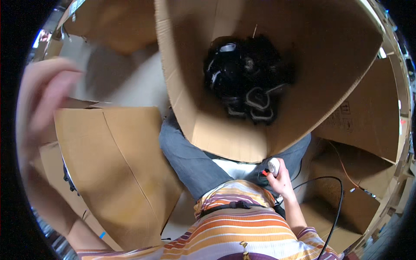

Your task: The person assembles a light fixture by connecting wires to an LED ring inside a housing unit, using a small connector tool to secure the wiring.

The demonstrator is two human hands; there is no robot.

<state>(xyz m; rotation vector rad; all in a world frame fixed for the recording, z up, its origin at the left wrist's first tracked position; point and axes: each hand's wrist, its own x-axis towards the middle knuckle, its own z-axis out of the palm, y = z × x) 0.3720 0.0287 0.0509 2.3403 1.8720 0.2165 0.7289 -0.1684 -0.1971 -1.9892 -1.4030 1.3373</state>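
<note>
Raised at the far left, my left hand [47, 97] is smeared by motion. Its fingers look bent, and I cannot make out anything in them. Close to my lap, my right hand [281, 182] is closed around a small object with a whitish rounded end [273, 166]. A red part shows beside my fingers, but the object's kind is unclear. In front of my legs a tall open cardboard box [229, 141] leans toward me. Deep inside it lies a heap of glossy black items [242, 73], with grey-edged loops; shadow hides their exact kind.
Another cardboard box [117, 160] stands at my left, with a seam across its panel. More cardboard boxes [359, 108] crowd the right side. A black cable [340, 203] curves past my right arm, and a thin orange-brown cable [343, 167] hangs by the right-hand boxes.
</note>
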